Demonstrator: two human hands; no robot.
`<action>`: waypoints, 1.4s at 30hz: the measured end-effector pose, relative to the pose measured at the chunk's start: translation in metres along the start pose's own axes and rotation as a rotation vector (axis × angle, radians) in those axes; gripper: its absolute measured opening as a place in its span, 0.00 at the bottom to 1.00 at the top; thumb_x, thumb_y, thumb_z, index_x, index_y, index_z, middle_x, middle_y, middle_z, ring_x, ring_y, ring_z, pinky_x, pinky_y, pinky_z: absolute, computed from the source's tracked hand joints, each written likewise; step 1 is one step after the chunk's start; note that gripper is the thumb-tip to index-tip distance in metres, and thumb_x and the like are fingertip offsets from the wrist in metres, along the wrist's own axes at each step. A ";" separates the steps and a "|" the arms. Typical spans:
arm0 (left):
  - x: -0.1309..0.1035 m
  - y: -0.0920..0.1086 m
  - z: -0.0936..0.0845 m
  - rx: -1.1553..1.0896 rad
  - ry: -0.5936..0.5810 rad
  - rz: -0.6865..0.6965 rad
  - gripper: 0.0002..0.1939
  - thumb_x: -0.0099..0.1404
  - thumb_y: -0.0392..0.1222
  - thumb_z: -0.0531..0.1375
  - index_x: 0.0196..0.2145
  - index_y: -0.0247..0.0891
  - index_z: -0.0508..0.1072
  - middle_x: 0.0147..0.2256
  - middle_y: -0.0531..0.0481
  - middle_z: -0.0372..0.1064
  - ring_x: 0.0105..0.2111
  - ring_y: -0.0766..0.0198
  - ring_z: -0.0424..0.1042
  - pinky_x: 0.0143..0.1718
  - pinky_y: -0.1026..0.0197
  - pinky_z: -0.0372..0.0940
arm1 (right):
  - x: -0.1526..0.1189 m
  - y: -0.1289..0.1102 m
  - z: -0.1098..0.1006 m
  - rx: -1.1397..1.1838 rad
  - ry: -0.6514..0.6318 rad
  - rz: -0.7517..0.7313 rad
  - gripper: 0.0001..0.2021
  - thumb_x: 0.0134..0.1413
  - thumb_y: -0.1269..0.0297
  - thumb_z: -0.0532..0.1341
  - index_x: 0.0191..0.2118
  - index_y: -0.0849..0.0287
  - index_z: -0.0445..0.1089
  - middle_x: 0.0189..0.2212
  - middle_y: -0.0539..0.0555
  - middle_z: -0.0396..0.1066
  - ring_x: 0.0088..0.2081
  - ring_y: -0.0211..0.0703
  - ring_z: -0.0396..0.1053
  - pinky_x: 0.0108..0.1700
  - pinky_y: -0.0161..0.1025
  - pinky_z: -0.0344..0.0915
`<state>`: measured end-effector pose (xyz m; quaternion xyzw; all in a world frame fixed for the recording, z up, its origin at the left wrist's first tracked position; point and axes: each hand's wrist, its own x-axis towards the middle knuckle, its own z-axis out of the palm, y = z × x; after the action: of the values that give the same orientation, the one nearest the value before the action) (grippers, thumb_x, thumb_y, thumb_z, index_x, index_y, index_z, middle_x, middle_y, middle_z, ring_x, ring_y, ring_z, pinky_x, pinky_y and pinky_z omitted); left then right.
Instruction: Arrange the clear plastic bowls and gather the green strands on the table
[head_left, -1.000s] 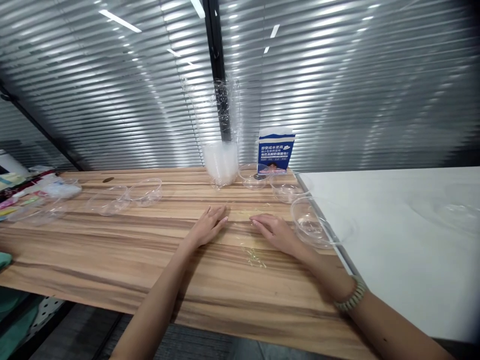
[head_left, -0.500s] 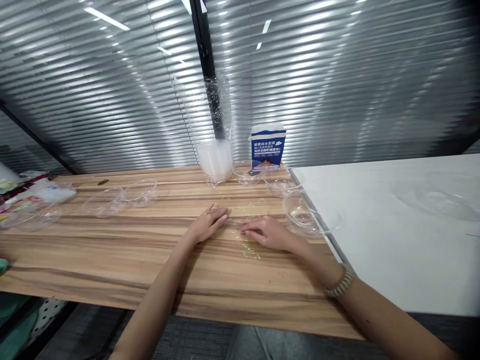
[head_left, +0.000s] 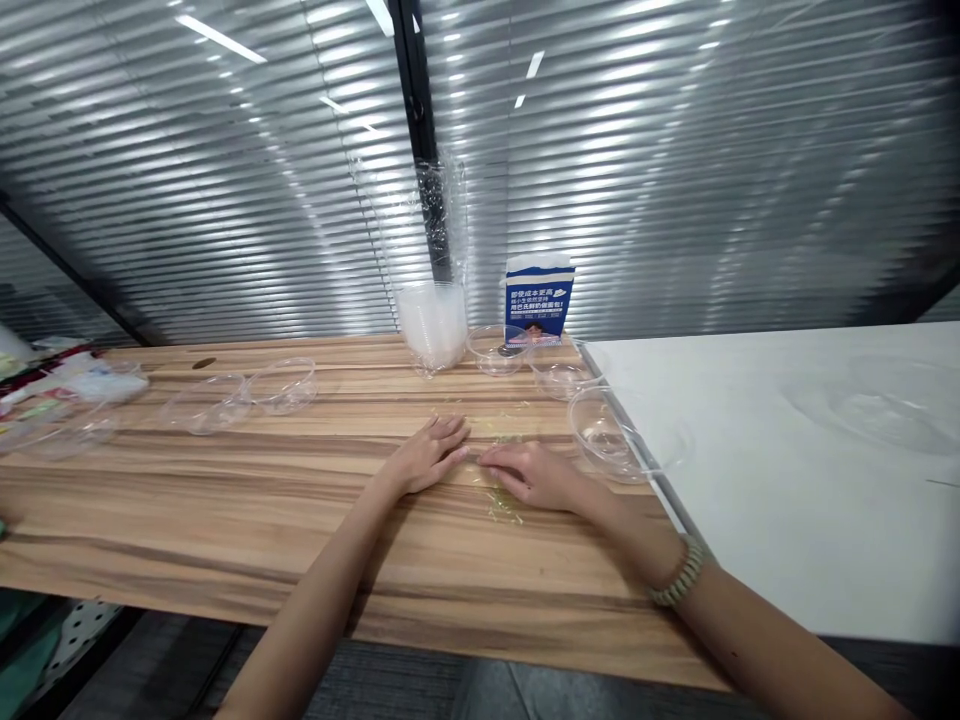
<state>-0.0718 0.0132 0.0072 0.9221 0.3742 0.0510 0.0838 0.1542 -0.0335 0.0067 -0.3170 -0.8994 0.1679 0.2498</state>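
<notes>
My left hand (head_left: 429,457) lies palm down on the wooden table (head_left: 247,520), its fingers stretched out flat. Close on its right, my right hand (head_left: 534,476) rests on the wood with fingers and thumb drawn together at the tips. Whatever is between those fingertips is too small to make out. Thin yellowish-green bits (head_left: 504,506) are scattered on the wood in front of, behind and between both hands. Beyond my right forearm stands a clear plastic bowl (head_left: 609,440), the one nearest that hand.
More clear bowls stand at the back (head_left: 499,355) and left (head_left: 281,388). A stack of bowls in a clear plastic bag (head_left: 433,325) is beside a blue box (head_left: 536,305). Packets (head_left: 97,382) lie far left; a white table (head_left: 757,480) adjoins on the right.
My left hand has slid slightly to the right, closer to the fingertips of my right hand. My right hand has barely moved. The view has shifted a little.
</notes>
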 end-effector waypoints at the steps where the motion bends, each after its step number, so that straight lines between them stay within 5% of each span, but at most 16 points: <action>1: -0.001 -0.001 0.001 0.014 0.000 0.002 0.29 0.70 0.54 0.39 0.60 0.35 0.57 0.62 0.40 0.48 0.64 0.58 0.46 0.64 0.50 0.39 | 0.001 -0.001 0.001 -0.007 0.000 -0.007 0.16 0.60 0.67 0.50 0.50 0.56 0.69 0.45 0.56 0.73 0.45 0.44 0.71 0.46 0.41 0.65; 14: -0.014 0.014 0.001 0.116 0.041 0.036 0.26 0.71 0.49 0.40 0.58 0.34 0.61 0.60 0.41 0.54 0.61 0.58 0.53 0.62 0.56 0.49 | 0.004 -0.001 0.010 -0.131 0.033 -0.059 0.16 0.62 0.66 0.48 0.50 0.60 0.68 0.46 0.59 0.72 0.48 0.46 0.69 0.50 0.43 0.64; 20: -0.043 0.015 0.000 0.074 0.079 -0.002 0.25 0.71 0.48 0.41 0.57 0.32 0.62 0.58 0.42 0.58 0.60 0.59 0.56 0.61 0.57 0.51 | 0.014 -0.004 0.013 -0.093 -0.010 -0.022 0.15 0.62 0.65 0.48 0.48 0.58 0.68 0.43 0.57 0.73 0.44 0.44 0.70 0.47 0.41 0.64; 26: -0.067 -0.011 -0.009 -0.088 0.252 -0.124 0.25 0.71 0.47 0.39 0.54 0.35 0.66 0.55 0.44 0.64 0.56 0.60 0.61 0.61 0.54 0.53 | 0.040 -0.017 0.023 -0.017 -0.045 -0.057 0.14 0.62 0.65 0.49 0.41 0.59 0.71 0.38 0.56 0.74 0.41 0.42 0.70 0.45 0.39 0.63; 30: -0.062 -0.040 -0.003 -0.171 0.344 -0.272 0.26 0.70 0.49 0.40 0.57 0.32 0.62 0.59 0.42 0.57 0.60 0.59 0.55 0.62 0.51 0.50 | 0.051 -0.024 0.031 0.068 -0.035 -0.100 0.14 0.62 0.65 0.50 0.40 0.58 0.73 0.38 0.55 0.75 0.40 0.41 0.71 0.45 0.38 0.64; 34: -0.063 -0.047 0.004 -0.246 0.224 -0.220 0.27 0.70 0.51 0.41 0.56 0.33 0.64 0.60 0.44 0.56 0.61 0.59 0.54 0.62 0.51 0.49 | 0.044 -0.018 0.025 0.100 0.037 -0.053 0.14 0.61 0.66 0.50 0.44 0.57 0.72 0.41 0.54 0.75 0.42 0.41 0.72 0.46 0.38 0.64; 38: -0.062 -0.029 -0.001 -0.308 0.271 -0.186 0.25 0.70 0.51 0.41 0.54 0.37 0.67 0.56 0.46 0.62 0.58 0.60 0.60 0.61 0.52 0.53 | 0.030 -0.003 0.014 0.043 0.207 0.116 0.15 0.61 0.67 0.50 0.45 0.59 0.72 0.43 0.56 0.74 0.44 0.44 0.72 0.47 0.40 0.65; 42: -0.038 -0.010 -0.001 -0.231 0.228 -0.071 0.26 0.69 0.51 0.43 0.60 0.37 0.58 0.62 0.46 0.51 0.63 0.60 0.49 0.64 0.52 0.46 | 0.023 0.011 0.015 -0.039 0.403 0.193 0.15 0.60 0.68 0.50 0.46 0.61 0.71 0.43 0.58 0.74 0.44 0.46 0.71 0.48 0.43 0.65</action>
<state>-0.1061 -0.0061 0.0047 0.8807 0.4055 0.1949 0.1479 0.1359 -0.0129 -0.0025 -0.4334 -0.7998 0.1070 0.4013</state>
